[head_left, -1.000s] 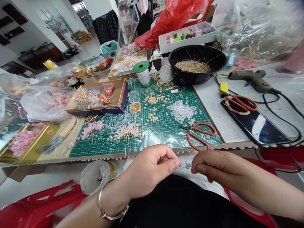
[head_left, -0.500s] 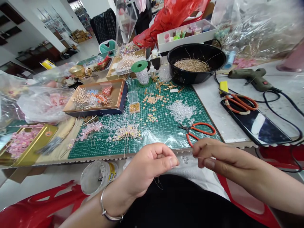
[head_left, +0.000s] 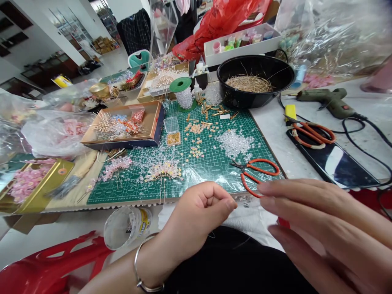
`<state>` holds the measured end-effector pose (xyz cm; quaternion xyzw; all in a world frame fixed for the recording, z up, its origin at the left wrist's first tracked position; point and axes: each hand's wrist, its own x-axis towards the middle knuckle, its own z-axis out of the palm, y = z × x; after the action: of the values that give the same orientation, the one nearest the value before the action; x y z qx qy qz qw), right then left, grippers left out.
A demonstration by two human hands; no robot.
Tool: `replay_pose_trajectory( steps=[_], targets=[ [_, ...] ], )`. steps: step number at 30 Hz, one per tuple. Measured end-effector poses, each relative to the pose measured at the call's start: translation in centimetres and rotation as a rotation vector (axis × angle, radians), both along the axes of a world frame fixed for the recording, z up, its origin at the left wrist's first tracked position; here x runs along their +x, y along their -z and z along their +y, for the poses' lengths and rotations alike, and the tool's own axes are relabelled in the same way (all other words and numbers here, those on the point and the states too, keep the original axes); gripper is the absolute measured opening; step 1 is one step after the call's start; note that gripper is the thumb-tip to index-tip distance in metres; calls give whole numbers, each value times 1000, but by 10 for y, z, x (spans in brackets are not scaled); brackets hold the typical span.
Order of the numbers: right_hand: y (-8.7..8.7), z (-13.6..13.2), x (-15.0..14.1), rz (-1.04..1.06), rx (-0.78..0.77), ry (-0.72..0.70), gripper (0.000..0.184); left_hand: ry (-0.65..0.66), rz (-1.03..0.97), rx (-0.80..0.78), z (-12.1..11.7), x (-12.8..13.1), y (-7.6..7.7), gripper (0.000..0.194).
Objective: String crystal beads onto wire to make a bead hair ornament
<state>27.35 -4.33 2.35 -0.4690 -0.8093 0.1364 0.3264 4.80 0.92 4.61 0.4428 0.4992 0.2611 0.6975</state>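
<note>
My left hand point(head_left: 200, 218) is closed in a pinch in front of the table edge, thumb pressed on the index finger. A thin wire point(head_left: 212, 234) shows just below it; most of its length is hidden or too fine to see. To the right, my right hand point(head_left: 324, 228) has its fingers stretched and apart, holding nothing visible, close to the camera. Just beyond its fingertips lie orange-handled scissors point(head_left: 262, 166) on the green cutting mat point(head_left: 214, 183). Two beaded hair combs, one pale yellow point(head_left: 163, 170) and one pink point(head_left: 116, 167), lie on the mat's left half.
Clear beads point(head_left: 235, 143), small flower pieces point(head_left: 196, 152) and a gold-bead box point(head_left: 173, 138) lie on the mat. Behind stand a bead spool point(head_left: 183, 98) and a black basin point(head_left: 225, 90). A phone point(head_left: 339, 163) and glue gun point(head_left: 324, 98) are at right, a bucket point(head_left: 116, 230) below.
My right hand has opened from a pinch and moved right and nearer the camera. My left hand, still pinched, has shifted slightly right.
</note>
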Motion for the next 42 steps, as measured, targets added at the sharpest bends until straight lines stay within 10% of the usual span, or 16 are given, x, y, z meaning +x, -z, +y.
replay_pose_trajectory(
  steps=[8, 17, 27, 42],
  targets=[
    [1, 30, -31, -66, 46, -181, 22, 161, 72, 59, 2, 2, -4, 28],
    [0, 31, -7, 34, -320, -83, 20, 285, 249, 98, 11, -13, -6, 23],
    [54, 80, 38, -526, -118, 41, 35, -128, -9, -14, 24, -9, 9, 20],
    [63, 84, 27, -540, -211, 14, 33, -323, -34, -23, 24, -2, 27, 19]
  ],
)
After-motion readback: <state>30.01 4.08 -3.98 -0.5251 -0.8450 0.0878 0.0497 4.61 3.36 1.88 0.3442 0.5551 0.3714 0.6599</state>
